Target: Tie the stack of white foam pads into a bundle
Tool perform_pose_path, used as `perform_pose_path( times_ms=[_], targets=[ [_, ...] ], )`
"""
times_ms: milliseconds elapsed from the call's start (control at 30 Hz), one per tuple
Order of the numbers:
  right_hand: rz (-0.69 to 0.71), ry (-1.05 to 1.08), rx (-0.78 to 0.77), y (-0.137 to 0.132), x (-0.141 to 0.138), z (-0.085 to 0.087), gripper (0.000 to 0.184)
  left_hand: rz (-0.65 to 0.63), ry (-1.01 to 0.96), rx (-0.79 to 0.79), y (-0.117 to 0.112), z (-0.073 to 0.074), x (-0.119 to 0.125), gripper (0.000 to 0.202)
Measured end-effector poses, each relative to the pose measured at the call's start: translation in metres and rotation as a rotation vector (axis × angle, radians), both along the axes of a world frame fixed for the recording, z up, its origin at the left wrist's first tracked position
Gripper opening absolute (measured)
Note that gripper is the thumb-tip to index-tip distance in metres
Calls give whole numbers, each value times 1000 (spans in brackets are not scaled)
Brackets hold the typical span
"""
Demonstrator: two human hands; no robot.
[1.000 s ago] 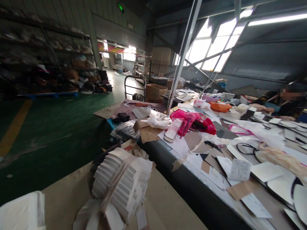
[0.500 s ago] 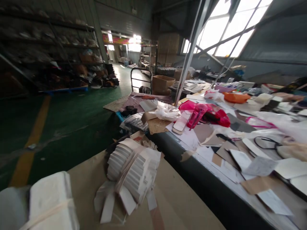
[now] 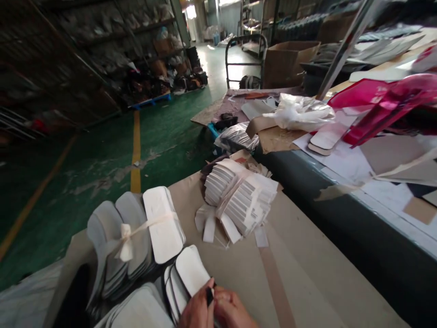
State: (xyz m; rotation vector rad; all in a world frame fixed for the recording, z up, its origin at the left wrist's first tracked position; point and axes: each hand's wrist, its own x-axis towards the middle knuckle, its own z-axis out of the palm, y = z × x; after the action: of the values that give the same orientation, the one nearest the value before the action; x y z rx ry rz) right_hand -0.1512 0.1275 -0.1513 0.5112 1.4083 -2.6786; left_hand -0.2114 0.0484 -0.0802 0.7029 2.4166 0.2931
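Far left, dim shelves [image 3: 85, 27] and a green floor [image 3: 102, 150] with a yellow line [image 3: 135, 150]. At the lower left a tied bundle [image 3: 136, 241] of flat white insole-shaped pieces stands on edge on the brown cardboard surface [image 3: 307, 278], held by a knotted white strip, rounded ends up. Just right of it and lower, loose insoles [image 3: 189, 271] lean in a short stack; matte, pale, thin boards with dark edges. Both hands sit at the bottom edge, touching each other: left hand [image 3: 196, 312] pressed against the nearest insole's lower end, right hand [image 3: 232, 314] beside it, a small dark thing [image 3: 209, 296] pinched between them. Which hand grips it cannot be told; fingers of both look curled in, mostly cut off by the frame. The insoles look light, stiff enough to stand yet bendable, not fragile, a bit slick face to face, so a stack may slide; best taken at the narrow end or by both long edges. Centre, a fanned bundle [image 3: 239, 200] of white rectangular strips lies on the cardboard, a few strips loose at its foot, well apart from the hands. Right, a dark table edge [image 3: 358, 228], paper and card scraps, a crumpled clear bag [image 3: 300, 111], a pink plastic piece [image 3: 382, 105], a metal pole [image 3: 344, 45], a carton [image 3: 290, 61] behind.
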Motion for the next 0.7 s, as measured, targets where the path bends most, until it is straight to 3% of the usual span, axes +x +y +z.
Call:
perform_pose_path(
  times_ms=[133,233,400,700],
  targets=[
    [-104,-98,-39,3,1,12,42,-115,-14,-129,0,2,3,52],
    [-87,-135,20,11,0,24,41,-125,-2,-231,5,7,8,53],
    [5,-155,269,18,-5,32,54,-146,-25,-251,14,19,9,43],
    [271,-263,793,22,-14,51,46,-153,-112,-197,11,11,6,30]
  ],
)
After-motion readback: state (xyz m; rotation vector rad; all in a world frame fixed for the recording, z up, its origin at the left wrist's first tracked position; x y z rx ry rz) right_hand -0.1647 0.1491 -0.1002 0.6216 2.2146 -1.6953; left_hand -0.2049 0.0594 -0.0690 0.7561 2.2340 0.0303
